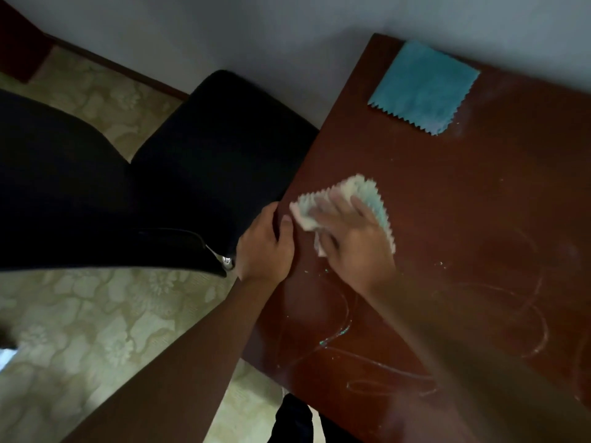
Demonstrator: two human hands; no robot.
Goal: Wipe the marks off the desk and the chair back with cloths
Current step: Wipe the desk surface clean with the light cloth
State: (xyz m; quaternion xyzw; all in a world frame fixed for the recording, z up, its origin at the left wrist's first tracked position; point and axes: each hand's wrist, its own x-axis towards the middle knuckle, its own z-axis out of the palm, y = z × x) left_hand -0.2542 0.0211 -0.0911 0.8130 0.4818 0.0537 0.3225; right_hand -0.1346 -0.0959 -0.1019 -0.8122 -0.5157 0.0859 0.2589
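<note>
A dark red-brown desk [463,193] fills the right side, with pale looping chalk-like marks [339,334] on its near part. My right hand [355,241] lies flat, fingers spread, on a pale cream cloth [348,191] with zigzag edges near the desk's left edge; it is blurred. My left hand [265,244] grips the desk's left edge, thumb on top. A blue cloth [422,87] lies flat at the desk's far corner. A black chair [204,164] stands left of the desk, its back [57,187] nearest me on the left.
A grey wall [287,33] runs behind the desk and chair. Patterned beige floor [96,330] lies to the left and below. The chair's seat touches the desk's left edge. A dark shape [294,420] shows at the bottom under the desk edge.
</note>
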